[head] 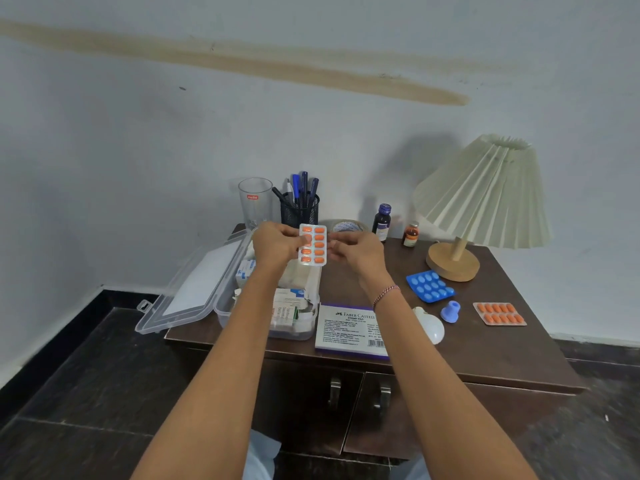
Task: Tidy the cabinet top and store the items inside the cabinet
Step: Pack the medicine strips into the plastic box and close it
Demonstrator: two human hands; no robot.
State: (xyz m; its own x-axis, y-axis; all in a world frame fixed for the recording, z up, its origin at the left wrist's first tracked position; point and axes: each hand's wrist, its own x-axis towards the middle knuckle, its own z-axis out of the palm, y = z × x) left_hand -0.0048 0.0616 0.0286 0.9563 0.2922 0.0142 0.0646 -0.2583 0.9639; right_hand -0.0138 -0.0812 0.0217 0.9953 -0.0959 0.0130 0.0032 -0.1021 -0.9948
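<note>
Bare forearms behind the left hand (273, 244) and the right hand (353, 252), nothing fancy. Just behind the right hand, on the wrist, there's a thin bracelet (386, 295), pinkish and white, beaded or braided, can't tell which. Pale bluish-white trousers (261, 459) peek out down between the forearms.

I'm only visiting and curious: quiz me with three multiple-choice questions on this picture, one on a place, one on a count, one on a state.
1. Where is the blue blister pack? A in the clear box; B beside the lamp base; C on the floor.
2. How many orange blister packs show? A one; B two; C four.
3. The cabinet doors are: A both shut; B both open; C one open.
Answers: B, it lies by the wooden base; B, one orange blister pack in the left hand, another lying at right; A, both fronts sit flush.
</note>
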